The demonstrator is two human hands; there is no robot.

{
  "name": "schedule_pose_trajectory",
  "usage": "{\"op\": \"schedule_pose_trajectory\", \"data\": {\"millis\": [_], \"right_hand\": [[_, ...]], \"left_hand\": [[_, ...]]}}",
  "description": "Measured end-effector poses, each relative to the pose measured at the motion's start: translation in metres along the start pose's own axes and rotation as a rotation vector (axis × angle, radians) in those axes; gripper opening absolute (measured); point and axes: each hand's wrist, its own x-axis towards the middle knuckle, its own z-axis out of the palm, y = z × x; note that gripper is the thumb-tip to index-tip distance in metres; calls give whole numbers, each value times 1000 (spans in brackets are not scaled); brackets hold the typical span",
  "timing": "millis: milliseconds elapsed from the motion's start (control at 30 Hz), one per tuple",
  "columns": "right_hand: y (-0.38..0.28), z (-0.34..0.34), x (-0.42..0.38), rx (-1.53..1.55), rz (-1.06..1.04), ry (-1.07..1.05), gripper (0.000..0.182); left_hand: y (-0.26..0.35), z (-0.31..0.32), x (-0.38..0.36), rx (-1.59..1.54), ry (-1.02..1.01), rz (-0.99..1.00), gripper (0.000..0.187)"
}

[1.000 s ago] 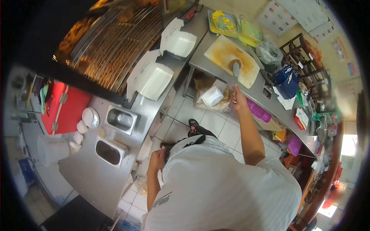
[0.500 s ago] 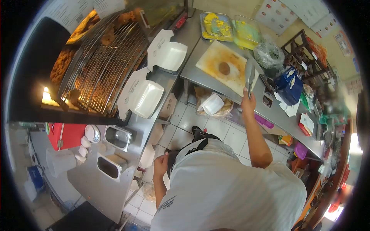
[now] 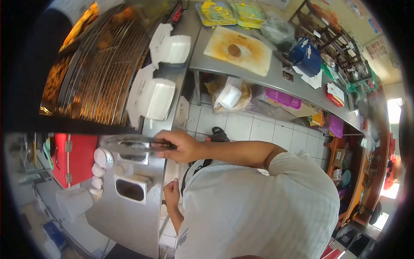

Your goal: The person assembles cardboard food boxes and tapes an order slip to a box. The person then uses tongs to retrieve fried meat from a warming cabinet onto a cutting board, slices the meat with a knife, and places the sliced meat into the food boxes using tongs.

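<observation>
Metal tongs are in my right hand, which reaches across my body over the left counter. The tongs are blurred and hang above a steel pan. My left hand is low beside the counter edge, its fingers curled closed; what they hold, if anything, is hidden. Another steel container lies just below the tongs' area. Two open white boxes stand along the grill side. A round brown piece rests on the stained cutting board.
A lit wire grill with food behind it is at the upper left. A red box stands at the left. Two trays with yellow food and a blue box sit on the right counter.
My right hand has swung from beside the cutting board to the left counter, carrying the tongs. The view has shifted, and my left hand stays low with its fingers curled.
</observation>
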Motion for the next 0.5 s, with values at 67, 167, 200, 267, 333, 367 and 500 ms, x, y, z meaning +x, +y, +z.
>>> {"op": "schedule_pose_trajectory", "data": {"millis": [67, 167, 200, 267, 333, 367, 500], "right_hand": [[13, 31, -7, -58, 37, -87, 32], [20, 51, -20, -240, 173, -278, 31], [24, 54, -20, -311, 220, -352, 31], [30, 64, -15, -472, 269, -421, 33], [16, 77, 3, -510, 370, -461, 43], [11, 84, 16, -573, 352, -538, 46], [-5, 125, 72, -826, 191, -815, 42]], "left_hand": [[-23, -17, -12, 46, 30, -14, 48], [-52, -32, -34, 115, 118, 44, 43], [-42, -38, -44, 154, 171, 12, 45], [-63, -45, -55, 38, 225, -20, 45], [-73, -50, -66, 20, 272, -30, 44], [-78, -53, -74, 0, 272, -45, 44], [-100, -52, -94, -146, 404, -141, 37]]}}
